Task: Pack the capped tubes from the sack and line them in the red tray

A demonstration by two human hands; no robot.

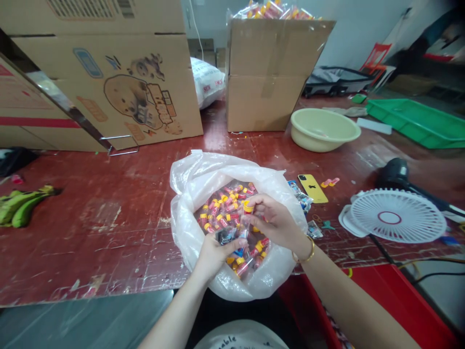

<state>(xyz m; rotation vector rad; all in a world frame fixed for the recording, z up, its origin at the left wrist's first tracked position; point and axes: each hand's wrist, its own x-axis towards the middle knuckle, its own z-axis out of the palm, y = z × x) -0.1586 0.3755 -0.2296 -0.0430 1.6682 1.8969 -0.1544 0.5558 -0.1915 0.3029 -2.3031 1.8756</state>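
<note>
- Fingers [258,199] of our right hand [276,223] pinch a yellow-capped piece [248,207]: thumb and forefinger drawn nearly together, cap right at the tips.
- Our left hand [213,252] has its thumb pressed over a clear packet [225,235] with dark print; other fingers mostly hidden, can't tell their curl.
- Packet sits just below-left of the yellow-capped piece, both between our hands.
- Both hands hang over the open mouth of the white bag [183,228], above a heap of yellow-capped tubes [222,221].
- Bag rests on the bench [123,208], overhanging our edge; yellow phone [313,188] lies just right of it, white fan [390,217] farther right.
</note>
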